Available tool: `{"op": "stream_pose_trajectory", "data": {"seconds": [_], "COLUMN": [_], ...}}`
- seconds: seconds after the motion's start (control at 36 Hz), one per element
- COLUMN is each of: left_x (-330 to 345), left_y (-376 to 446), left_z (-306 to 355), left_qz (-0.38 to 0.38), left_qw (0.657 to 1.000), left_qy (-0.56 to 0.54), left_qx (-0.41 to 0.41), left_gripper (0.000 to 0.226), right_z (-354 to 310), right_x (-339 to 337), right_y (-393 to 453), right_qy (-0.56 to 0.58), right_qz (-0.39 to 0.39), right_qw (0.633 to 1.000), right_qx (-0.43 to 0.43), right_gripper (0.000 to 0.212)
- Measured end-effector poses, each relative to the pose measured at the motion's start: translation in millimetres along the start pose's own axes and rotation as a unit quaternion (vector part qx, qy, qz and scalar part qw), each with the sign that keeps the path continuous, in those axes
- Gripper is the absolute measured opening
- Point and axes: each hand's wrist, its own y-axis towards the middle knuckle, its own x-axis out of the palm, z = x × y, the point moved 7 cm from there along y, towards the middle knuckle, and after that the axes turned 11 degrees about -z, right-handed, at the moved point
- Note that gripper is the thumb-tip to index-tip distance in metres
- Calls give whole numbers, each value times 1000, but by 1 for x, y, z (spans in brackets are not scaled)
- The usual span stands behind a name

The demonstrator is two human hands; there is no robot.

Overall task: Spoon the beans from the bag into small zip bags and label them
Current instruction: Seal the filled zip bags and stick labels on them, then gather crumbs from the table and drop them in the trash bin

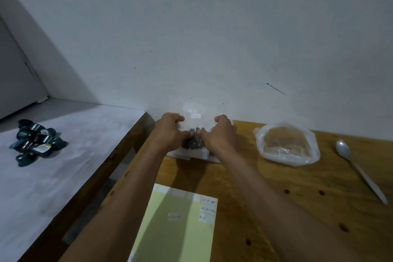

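A small clear zip bag (194,122) with dark beans at its bottom stands upright at the far edge of the wooden table (265,193), against the wall. A white label is stuck near its top. My left hand (170,132) pinches its left side and my right hand (223,134) pinches its right side, thumbs meeting over the beans. Flat clear bags lie under it. To the right lies a larger clear plastic bag (286,143) with brownish contents. A metal spoon (359,168) rests at the far right. A yellow label sheet (176,225) lies in front of me.
A lower grey surface (63,155) adjoins the table on the left and carries a pile of dark teal capsules (36,141). A white wall rises directly behind the table. Dark knots dot the wood on the right.
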Motion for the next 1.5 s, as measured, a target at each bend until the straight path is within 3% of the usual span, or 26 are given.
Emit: {"op": "stream_pose_trajectory", "data": {"seconds": [0.14,0.39,1.0,1.28,1.5], "left_x": [9,15,10,55,105], "left_y": [4,1,-56,-120,-158], "left_z": [-2,-2,35,70,62], "left_qz": [-17,-27,29,22,-4], "left_qw": [997,996,996,990,988], "left_qy": [69,85,58,13,67], "left_qx": [-2,-14,61,139,141], "left_gripper": [63,61,52,45,35], "right_z": [4,12,15,56,86], "right_x": [4,13,-29,-107,-81], "right_y": [1,4,-46,-133,-196], "right_qy": [-98,-155,-63,-22,-94], "right_qz": [20,15,10,48,-51], "right_qw": [995,988,997,996,991], "right_qx": [20,11,-47,-75,-79], "right_gripper": [52,48,49,23,15]}}
